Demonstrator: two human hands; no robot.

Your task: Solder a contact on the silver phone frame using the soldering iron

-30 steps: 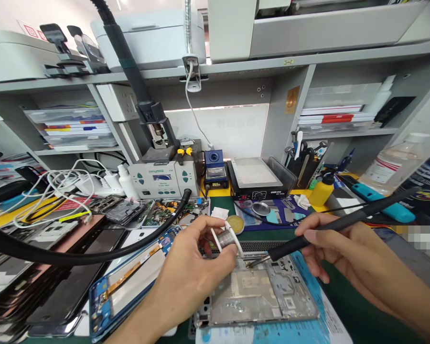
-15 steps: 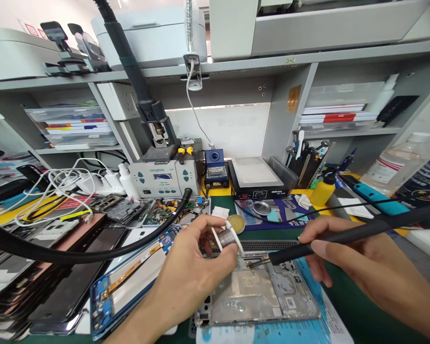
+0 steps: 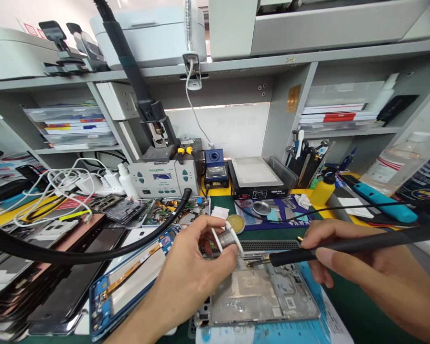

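soldering iron (image 3: 294, 256): rear cut off, right edge | wire spool (image 3: 225, 239): part-hidden by left hand (image 3: 197, 262) | tip (image 3: 261, 261) contact: too small

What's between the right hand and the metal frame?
The front of a black-handled iron: in the head view it runs from the right hand out over the metal frame.

Bare left hand (image 3: 200, 263), bare right hand (image 3: 365, 270), slender fingers (image 3: 211, 221), uncovered forearms (image 3: 146, 310)

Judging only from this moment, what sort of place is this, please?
Probably an electronics repair workshop: the right hand holds a slim black soldering iron at a flat grey metal device frame; the left hand holds a white spool of silvery wire.
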